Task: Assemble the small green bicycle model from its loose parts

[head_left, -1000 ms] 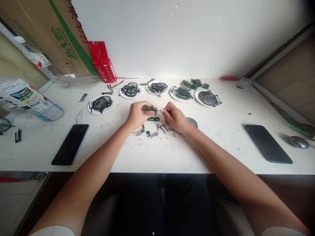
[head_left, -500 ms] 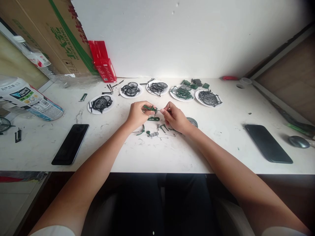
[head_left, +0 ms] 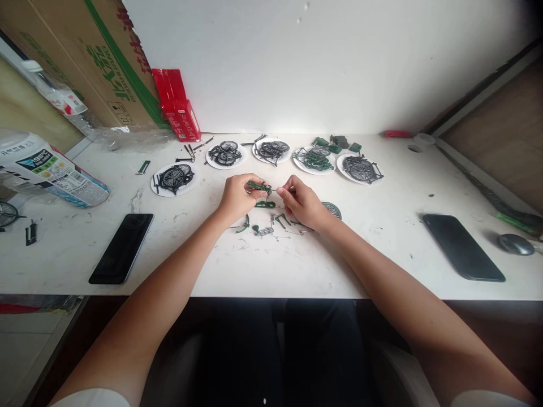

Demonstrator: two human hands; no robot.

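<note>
My left hand (head_left: 238, 195) is closed on a small dark green part (head_left: 257, 186) above the middle of the table. Facing it, my right hand (head_left: 302, 202) pinches a thin rod (head_left: 274, 190) that reaches to the green part. Below the hands lie a green chain-guard-like piece (head_left: 265, 204), a curved green piece (head_left: 243, 227), a silver rack-like part with a green end (head_left: 263, 230) and thin green bars (head_left: 280, 221). A spoked wheel (head_left: 332, 210) shows partly behind my right wrist.
Paper plates with miniature bicycle parts (head_left: 193, 183) stand along the back. A black phone (head_left: 121, 249) lies left, a dark flat slab (head_left: 463, 247) and a mouse (head_left: 516, 244) right. A red box (head_left: 183, 121), a cardboard box (head_left: 80, 62) and a large bottle (head_left: 55, 172) are at the back left.
</note>
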